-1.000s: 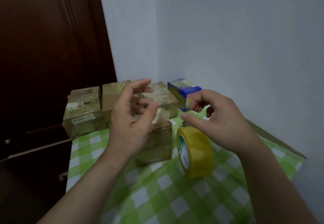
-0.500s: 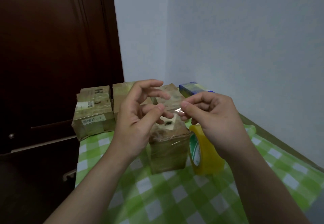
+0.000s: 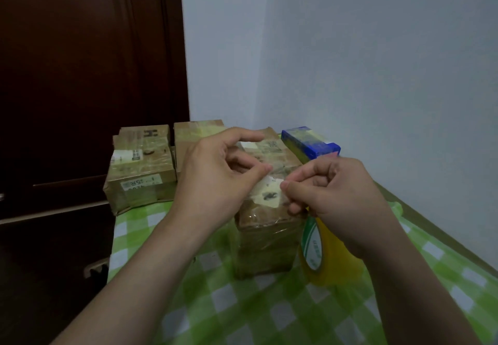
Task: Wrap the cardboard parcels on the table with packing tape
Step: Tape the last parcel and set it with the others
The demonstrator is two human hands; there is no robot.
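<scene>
A cardboard parcel (image 3: 265,247) wrapped in shiny film stands upright mid-table. My left hand (image 3: 215,177) and my right hand (image 3: 336,196) hover just above its top, fingertips almost meeting. A short strip of clear tape (image 3: 273,180) stretches between them; my left thumb and fingers pinch one end, my right thumb and forefinger the other. The yellow packing tape roll (image 3: 331,258) stands on edge right of the parcel, partly hidden under my right wrist.
More taped cardboard parcels sit behind: one at the left (image 3: 140,174), one further back (image 3: 199,134), one behind my hands (image 3: 272,147). A blue box (image 3: 310,145) lies by the wall. A green checked tablecloth (image 3: 269,304) covers the table; a dark door (image 3: 80,75) is left.
My right hand left the tape roll and rose toward my left hand. Both hands now meet over the parcel with the tape strip between them.
</scene>
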